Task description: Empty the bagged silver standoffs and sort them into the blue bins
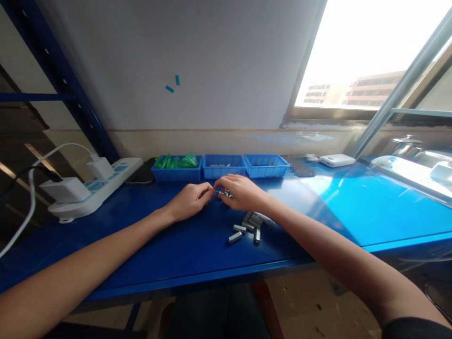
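Note:
In the head view my left hand [192,201] rests low over the blue table, thumb and fingers pinched together. Anything in that pinch is too small to make out. My right hand [240,192] is curled just beside it, the fingertips of both hands nearly touching. Several small shiny metal pieces [227,193], perhaps screws, show under and between the right fingers; whether they are gripped or lie on the table is unclear. Closer to me, below the right wrist, lies a loose pile of silver hex standoffs [248,225].
Along the wall stand a blue bin [178,174] with green plastic bags, a middle bin [225,173] and a right bin [267,171] holding small parts. A white power strip [81,203] with plugs sits left. A white box-shaped device [336,160] lies back right.

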Motion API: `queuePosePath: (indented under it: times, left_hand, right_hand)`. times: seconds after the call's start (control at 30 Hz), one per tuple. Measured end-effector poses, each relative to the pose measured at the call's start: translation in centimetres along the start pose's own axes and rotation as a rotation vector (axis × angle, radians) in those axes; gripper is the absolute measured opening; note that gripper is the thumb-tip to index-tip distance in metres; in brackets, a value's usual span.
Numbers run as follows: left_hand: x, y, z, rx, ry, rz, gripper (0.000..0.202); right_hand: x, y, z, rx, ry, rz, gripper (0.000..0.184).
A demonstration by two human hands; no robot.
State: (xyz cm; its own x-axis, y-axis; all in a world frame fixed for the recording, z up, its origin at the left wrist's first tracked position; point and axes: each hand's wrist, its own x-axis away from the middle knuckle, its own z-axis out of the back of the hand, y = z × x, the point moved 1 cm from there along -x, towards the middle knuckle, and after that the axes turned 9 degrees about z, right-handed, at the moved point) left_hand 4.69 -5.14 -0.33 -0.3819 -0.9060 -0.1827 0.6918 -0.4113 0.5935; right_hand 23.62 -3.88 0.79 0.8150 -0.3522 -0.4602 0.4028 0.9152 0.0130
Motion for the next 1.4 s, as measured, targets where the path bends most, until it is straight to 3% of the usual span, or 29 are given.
queuePosePath:
  times: [0.2,0.53,0.83,1.07,1.17,1.27,1.4]
  left_hand:
    - [0.0,0.0,0.2,0.016,-0.03,-0.058,0.043]
    - [0.2,0.0,-0.1,-0.012,0.008,-0.042,0.037]
    - [0.2,0.4,0.4,0.0,0.029,-0.061,0.04]
    - [0.2,0.3,0.2,0.014,0.011,-0.056,0.041]
    - [0.1,0.0,0.0,-0.012,-0.003,-0.04,0.036]
    - [-0.1,-0.2,-0.3,-0.069,-0.029,-0.051,0.037]
    - [-0.2,-0.5,-0.4,-0.113,-0.038,-0.051,0.03]
  right_hand:
    - [-0.4,-0.5,0.2,0.026,0.008,-0.011,0.014]
    - [-0.3,-0.2,0.0,0.054,0.025,-0.042,0.027]
    - [-0.2,-0.6,0.5,-0.024,0.06,-0.006,0.023]
    - [-0.3,-0.5,0.6,0.07,0.081,0.044,0.015]
    - [0.0,0.6,1.9,0.167,0.223,-0.071,0.023]
    - [1.2,3.3,3.5,0.222,0.424,-0.345,0.022]
    - [3.5,7.4,4.2,0.216,0.511,-0.577,0.022]
